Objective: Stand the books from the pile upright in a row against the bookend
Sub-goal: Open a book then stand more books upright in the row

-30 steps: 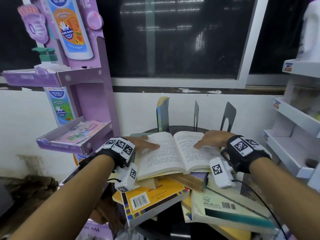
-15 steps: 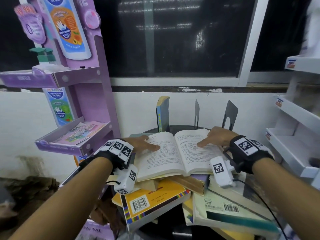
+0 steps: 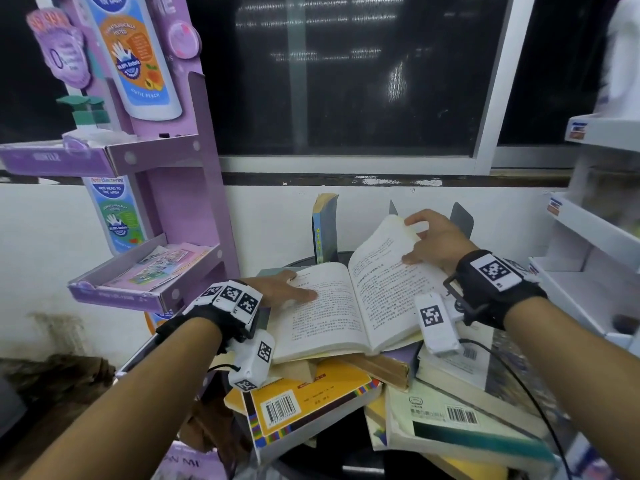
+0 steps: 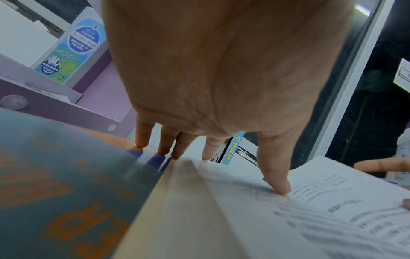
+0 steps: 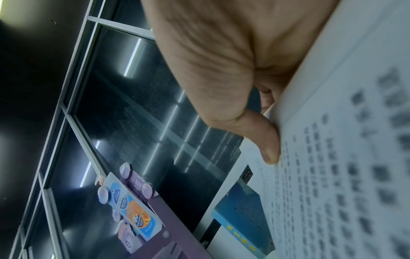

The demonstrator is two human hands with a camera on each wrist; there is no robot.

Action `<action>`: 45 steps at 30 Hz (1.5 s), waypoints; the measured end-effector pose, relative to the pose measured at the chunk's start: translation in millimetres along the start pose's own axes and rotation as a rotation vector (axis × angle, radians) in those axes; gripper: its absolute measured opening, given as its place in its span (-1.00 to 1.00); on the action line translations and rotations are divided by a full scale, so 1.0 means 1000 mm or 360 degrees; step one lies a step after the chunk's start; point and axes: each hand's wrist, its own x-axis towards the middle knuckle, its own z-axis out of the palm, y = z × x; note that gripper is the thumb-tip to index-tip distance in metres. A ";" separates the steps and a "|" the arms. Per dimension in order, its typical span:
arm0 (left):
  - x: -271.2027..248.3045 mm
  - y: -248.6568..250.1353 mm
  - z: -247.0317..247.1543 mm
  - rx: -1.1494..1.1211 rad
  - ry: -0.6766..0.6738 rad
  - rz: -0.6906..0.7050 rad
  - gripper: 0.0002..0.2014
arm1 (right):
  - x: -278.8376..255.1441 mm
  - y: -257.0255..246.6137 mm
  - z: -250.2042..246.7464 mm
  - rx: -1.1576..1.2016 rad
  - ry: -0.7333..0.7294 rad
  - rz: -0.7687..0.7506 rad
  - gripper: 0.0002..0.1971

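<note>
Atop the pile at the table's middle, the open book (image 3: 349, 306) is now closing: the right hand (image 3: 434, 242), flat a moment ago, pinches and lifts its right half while the left hand (image 3: 280, 289) presses flat, fingers straight, on the left page. One blue book (image 3: 323, 230) already stands at the table's far edge near the bookend (image 3: 462, 218).

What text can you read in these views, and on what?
"AntiBacterial", "KIDS HEAD TO TOE WASH": lower bottle graphic on the purple display stand.
"CUTIE PEACH": upper bottle graphic.
Open book pages, blue upright book spine, barcodes: too small or blurred.
</note>
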 end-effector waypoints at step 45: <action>-0.047 0.096 0.018 -0.0645 0.0915 0.1250 -0.50 | -0.048 -0.038 0.002 -0.0058 0.0394 -0.0858 -0.47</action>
